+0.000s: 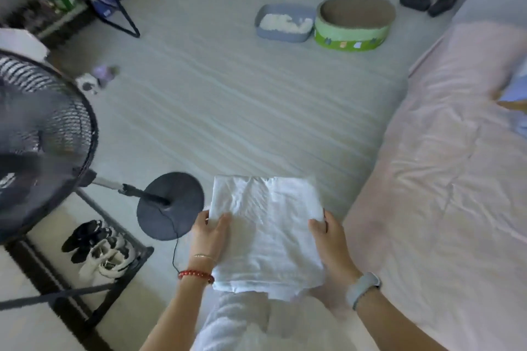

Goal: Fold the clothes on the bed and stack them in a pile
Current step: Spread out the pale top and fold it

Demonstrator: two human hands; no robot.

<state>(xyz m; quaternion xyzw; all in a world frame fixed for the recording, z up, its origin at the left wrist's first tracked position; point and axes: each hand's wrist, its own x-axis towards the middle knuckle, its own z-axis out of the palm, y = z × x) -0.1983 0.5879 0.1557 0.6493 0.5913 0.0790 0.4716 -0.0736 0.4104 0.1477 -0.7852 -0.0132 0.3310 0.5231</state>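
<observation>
At far left we note a standing fan point(42, 134), its round base point(170, 205) on the floor, with a shoe rack point(97, 248) just below. Our left hand point(209, 232) grasps the left edge of the folded white garment point(268, 234), thumb on top, fingers hidden beneath the cloth. The garment lies flat between both hands, held over the floor in front of our body, beside the bed rather than on it. Our right hand point(328, 236) grips the right edge likewise, thumb on top. Further right, the pink bed point(445, 194) runs along the frame edge.
</observation>
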